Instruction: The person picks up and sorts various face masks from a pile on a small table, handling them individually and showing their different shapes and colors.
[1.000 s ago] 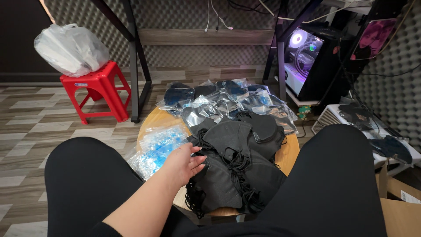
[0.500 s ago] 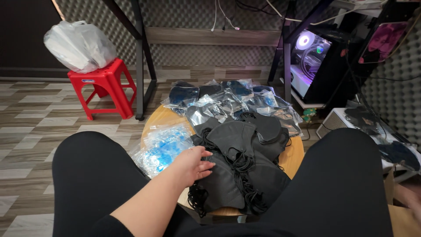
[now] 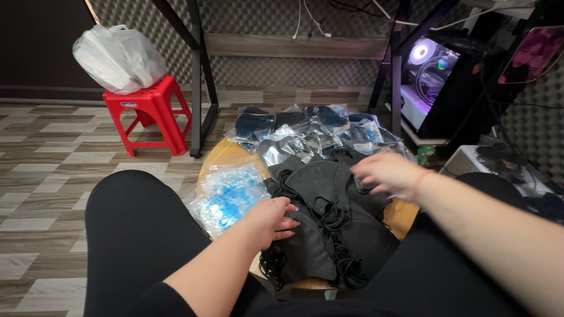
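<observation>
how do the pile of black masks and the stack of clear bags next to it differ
The pile of black masks is dark, loose and tangled with ear loops; the stack of clear bags is see-through with blue inside, lying flat. The left hand rests on the masks, not the bags. Both sit on the round wooden table.

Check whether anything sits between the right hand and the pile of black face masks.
Nothing visible does. The right hand hovers just above the black face masks, with only air between; the left hand already rests on the pile's left side.
</observation>
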